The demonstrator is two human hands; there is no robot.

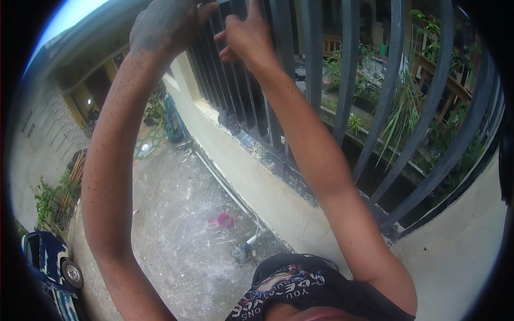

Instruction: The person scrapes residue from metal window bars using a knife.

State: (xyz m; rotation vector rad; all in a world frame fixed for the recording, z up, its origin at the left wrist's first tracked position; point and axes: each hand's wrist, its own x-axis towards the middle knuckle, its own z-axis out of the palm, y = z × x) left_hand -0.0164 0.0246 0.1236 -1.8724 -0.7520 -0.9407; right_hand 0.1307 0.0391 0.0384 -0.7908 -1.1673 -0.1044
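Note:
Both arms reach up to a dark metal fence [348, 69] standing on a low cream wall [251, 182]. My left hand [166, 27], darkened with grey smudges, is at the top edge left of the bars; its fingers are partly cut off by the frame, and what they hold, if anything, is hidden. My right hand [247, 35] is beside it in front of the bars, with some fingers bent and apart and one pointing up. Nothing shows between its fingers. Dark specks dot my left forearm.
A pink dipper [222, 220] and a crumpled plastic bag [241, 253] lie on the concrete ground [171, 214] below. Pipes [219, 176] run along the wall's foot. A blue vehicle [51, 262] stands at lower left. Plants [401, 107] grow behind the bars.

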